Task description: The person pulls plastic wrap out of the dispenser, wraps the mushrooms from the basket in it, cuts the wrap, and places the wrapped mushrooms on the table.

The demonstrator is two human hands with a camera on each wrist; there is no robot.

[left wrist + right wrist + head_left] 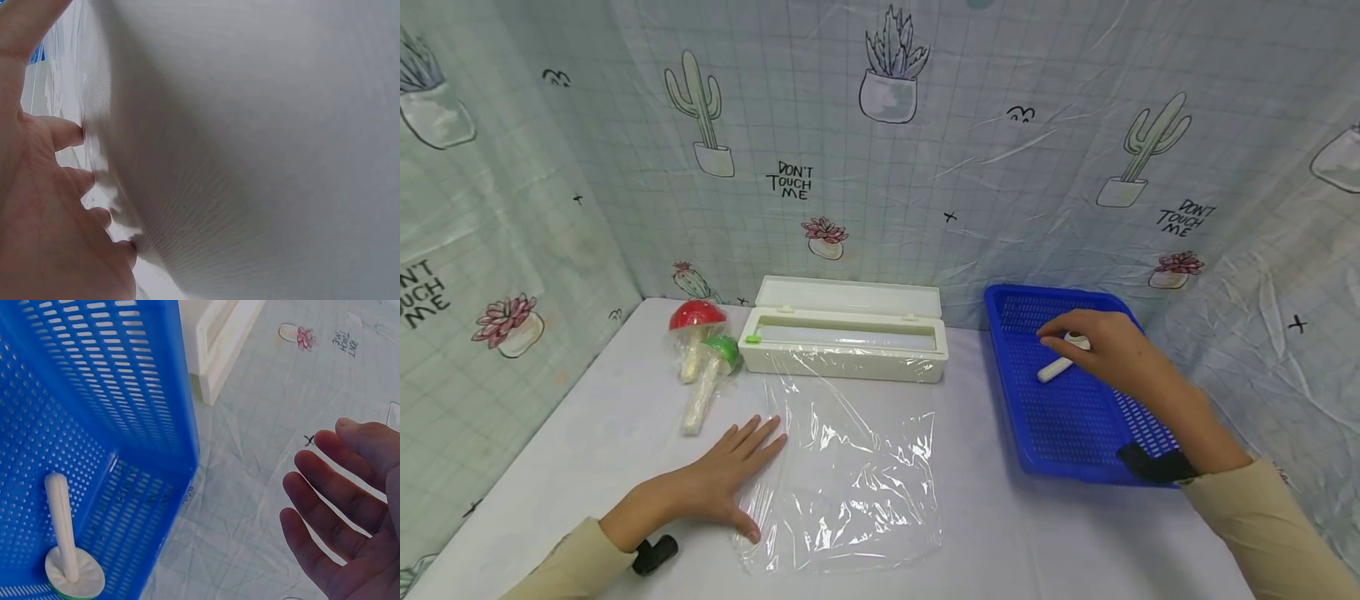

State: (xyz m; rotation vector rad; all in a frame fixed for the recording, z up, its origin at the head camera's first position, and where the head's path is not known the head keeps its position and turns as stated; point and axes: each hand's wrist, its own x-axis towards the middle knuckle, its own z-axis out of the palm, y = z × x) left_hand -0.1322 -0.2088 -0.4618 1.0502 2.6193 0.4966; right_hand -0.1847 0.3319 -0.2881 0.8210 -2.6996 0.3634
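My left hand [721,477] lies with fingers spread at the left edge of a sheet of clear plastic wrap [850,475]. In the left wrist view its fingertips [70,132] touch down on the white surface. The wrap runs out from a white wrap dispenser box [842,363] with its lid raised. Over the blue basket [1011,408] hovers my right hand [1112,354], fingers loosely bent and nothing in them. Below it, a toy mushroom [60,515] lies in the basket, its white stem and pale, green-edged underside showing.
Two wrapped toy mushrooms, a red-capped one [697,315] and a green-capped one [703,392], lie left of the dispenser. A small green slider [753,339] sits at the dispenser's left end. Cloth walls [880,192] with printed plants enclose the white table [977,533].
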